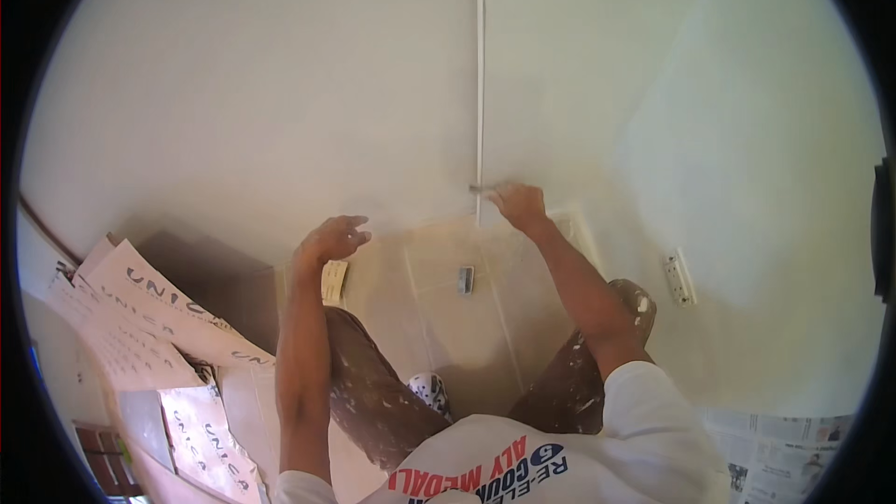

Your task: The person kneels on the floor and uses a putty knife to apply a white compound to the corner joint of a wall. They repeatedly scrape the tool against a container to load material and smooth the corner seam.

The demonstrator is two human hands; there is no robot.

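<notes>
My right hand (pixel 518 203) is closed around a small dark thing (pixel 474 189) that I cannot make out clearly, against the narrow white vertical strip (pixel 480 93) on the pale wall (pixel 280 75). My left hand (pixel 331 238) hangs in front of the wall, left of the strip, with fingers apart and nothing in it. Below it lies a small yellowish pad (pixel 334 282) on the tiled floor (pixel 425 317). A small grey block (pixel 466 280) lies between my arms, below the strip.
Pale printed sheets (pixel 140 317) are heaped at the left. A white socket strip (pixel 679 275) is at the right. Newspaper (pixel 775 448) covers part of the lower right. My paint-spattered knees (pixel 373 383) and a spotted shoe (pixel 429 392) are below my hands.
</notes>
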